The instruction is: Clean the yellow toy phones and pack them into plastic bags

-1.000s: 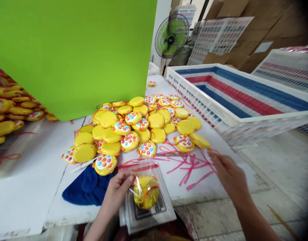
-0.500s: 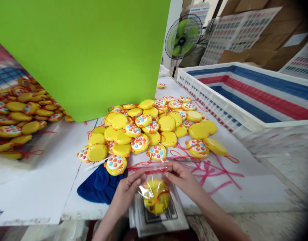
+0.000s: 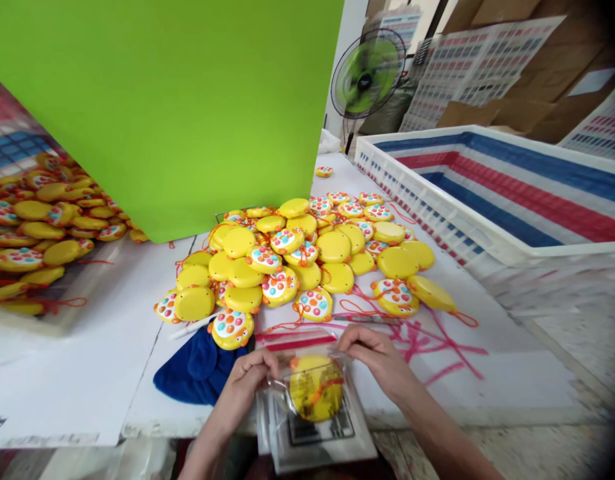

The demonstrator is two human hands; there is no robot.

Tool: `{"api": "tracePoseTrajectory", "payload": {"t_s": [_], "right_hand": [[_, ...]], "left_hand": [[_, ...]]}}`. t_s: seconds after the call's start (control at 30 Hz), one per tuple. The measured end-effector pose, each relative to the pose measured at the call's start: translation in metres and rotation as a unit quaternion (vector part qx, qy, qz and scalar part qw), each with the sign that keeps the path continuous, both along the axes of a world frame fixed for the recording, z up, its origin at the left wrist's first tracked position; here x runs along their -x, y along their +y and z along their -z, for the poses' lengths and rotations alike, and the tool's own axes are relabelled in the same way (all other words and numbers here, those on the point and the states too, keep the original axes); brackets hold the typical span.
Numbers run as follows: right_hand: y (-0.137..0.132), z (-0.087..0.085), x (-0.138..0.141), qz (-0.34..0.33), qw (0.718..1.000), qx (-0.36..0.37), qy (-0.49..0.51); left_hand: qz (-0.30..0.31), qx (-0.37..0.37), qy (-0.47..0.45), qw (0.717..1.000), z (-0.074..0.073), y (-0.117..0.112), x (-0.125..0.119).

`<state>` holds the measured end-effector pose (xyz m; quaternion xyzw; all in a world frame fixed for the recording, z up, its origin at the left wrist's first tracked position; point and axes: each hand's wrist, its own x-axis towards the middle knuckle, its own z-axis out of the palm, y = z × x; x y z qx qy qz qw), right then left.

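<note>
A clear plastic bag [image 3: 302, 353] with a red seal strip holds one round yellow toy [image 3: 315, 395] with an orange cord. My left hand [image 3: 247, 387] pinches the bag's left edge and my right hand [image 3: 375, 360] pinches its right edge. The bag lies over a stack of further clear bags [image 3: 317, 437] at the table's near edge. Just beyond my hands spreads a heap of several yellow toys [image 3: 292, 257], some showing coloured buttons.
A green board [image 3: 172, 107] stands behind the heap. A white crate with red and blue stripes [image 3: 487, 193] is on the right, a blue cloth [image 3: 197, 367] on the left, more yellow toys [image 3: 37, 233] at far left, a fan [image 3: 367, 73] behind. Pink marks streak the white table [image 3: 77, 373].
My right hand came in from the right and took hold of the bag's right edge. The view shifted so the heap sits more to the right.
</note>
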<state>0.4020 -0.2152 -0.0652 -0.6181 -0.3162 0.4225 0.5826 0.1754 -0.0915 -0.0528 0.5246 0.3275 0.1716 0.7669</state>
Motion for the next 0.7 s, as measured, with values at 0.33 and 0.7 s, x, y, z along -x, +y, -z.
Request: {"api": "tracePoseTrajectory", "payload": {"t_s": [0.33,0.7], "right_hand": [[0.0,-0.012,0.007,-0.133,0.988,0.036,-0.066],[0.002,-0.014,0.008,-0.139,0.99,0.023,-0.002]], "left_hand": [[-0.028,-0.068,0.004,0.997,-0.004,-0.004,-0.001],[-0.057,-0.114,0.019,0.992,-0.015,-0.009,-0.021]]}}
